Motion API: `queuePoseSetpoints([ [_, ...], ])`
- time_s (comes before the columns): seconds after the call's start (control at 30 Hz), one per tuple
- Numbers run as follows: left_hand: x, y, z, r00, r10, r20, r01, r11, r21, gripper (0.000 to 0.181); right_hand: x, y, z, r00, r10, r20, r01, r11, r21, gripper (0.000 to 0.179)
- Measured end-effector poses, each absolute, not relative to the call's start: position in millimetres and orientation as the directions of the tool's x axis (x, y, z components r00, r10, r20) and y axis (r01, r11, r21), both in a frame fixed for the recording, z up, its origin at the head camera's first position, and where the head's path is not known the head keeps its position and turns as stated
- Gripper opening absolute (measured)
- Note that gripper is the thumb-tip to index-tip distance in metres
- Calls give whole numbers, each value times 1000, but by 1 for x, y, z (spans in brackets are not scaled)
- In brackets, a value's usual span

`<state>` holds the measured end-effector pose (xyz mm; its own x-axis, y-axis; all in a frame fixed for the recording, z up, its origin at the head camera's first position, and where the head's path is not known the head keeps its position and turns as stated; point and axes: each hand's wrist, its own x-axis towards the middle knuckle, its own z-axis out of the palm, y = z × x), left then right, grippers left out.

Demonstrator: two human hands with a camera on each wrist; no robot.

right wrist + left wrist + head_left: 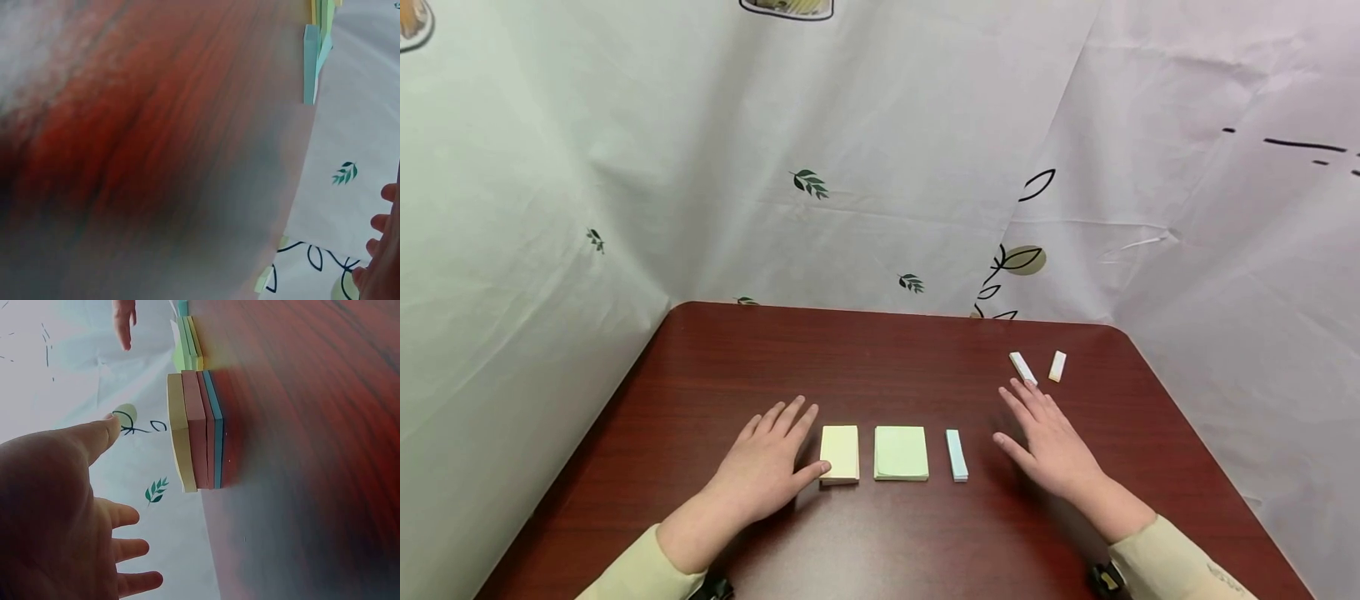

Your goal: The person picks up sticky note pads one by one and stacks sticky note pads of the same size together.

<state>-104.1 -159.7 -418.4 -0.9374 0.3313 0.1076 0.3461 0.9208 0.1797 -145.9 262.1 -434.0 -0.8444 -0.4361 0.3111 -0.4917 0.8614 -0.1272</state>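
My left hand [758, 473] hovers with spread fingers at the left of a stack of sticky note pads [841, 450]. Yellow tops this stack; the left wrist view shows pink and blue layers [217, 434] beneath. In the head view the thumb overlaps its corner, but the left wrist view shows a gap. Beside it sits a green-topped stack of square pads [901, 452], then a narrow light-blue strip pad [957, 456]. My right hand [1051, 446], fingers extended and holding nothing, is above the table to the right of the strip pad.
Two small pale strips [1057, 366] [1022, 367] lie at the back right of the dark red wooden table [775, 350], one partly behind my right fingertips. White printed cloth [865, 167] hangs around the table's back and sides.
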Motion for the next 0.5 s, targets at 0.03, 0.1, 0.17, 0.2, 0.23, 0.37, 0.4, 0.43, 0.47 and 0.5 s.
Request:
queuePoseSetpoints([
  [0.03,-105,-158,-418,-936,335,111,351,919,181,81,-145,263,-434,-846,-434,310,-489,863,-126,69],
  [0.1,-107,-152,-417,-931,345,118,362,914,181,81,-144,265,-435,-849,-430,306,-484,865,-128,69],
  [0.17,-110,-144,-416,-926,357,119,374,910,177,81,-143,267,-435,-854,-426,300,-478,869,-127,69],
  [0.2,-112,-139,-415,-924,364,119,381,907,179,81,-143,267,-435,-855,-424,299,-476,870,-126,69],
  [0.23,-113,-133,-414,-920,373,118,389,904,176,81,-143,268,-435,-857,-422,297,-473,872,-127,70],
  [0.37,-121,-108,-410,-904,419,91,428,887,173,82,-141,272,-437,-862,-422,282,-469,874,-126,70],
  [0.4,-123,-101,-409,-897,434,83,442,881,172,82,-141,273,-437,-861,-423,283,-470,874,-125,70],
  [0.43,-125,-95,-408,-890,449,75,455,874,171,82,-141,273,-437,-861,-424,282,-471,873,-125,70],
  [0.47,-127,-88,-408,-883,465,65,469,866,171,81,-141,274,-437,-862,-422,279,-469,874,-127,70],
  [0.5,-129,-81,-406,-875,481,56,483,859,170,81,-140,275,-437,-863,-421,279,-468,874,-130,70],
])
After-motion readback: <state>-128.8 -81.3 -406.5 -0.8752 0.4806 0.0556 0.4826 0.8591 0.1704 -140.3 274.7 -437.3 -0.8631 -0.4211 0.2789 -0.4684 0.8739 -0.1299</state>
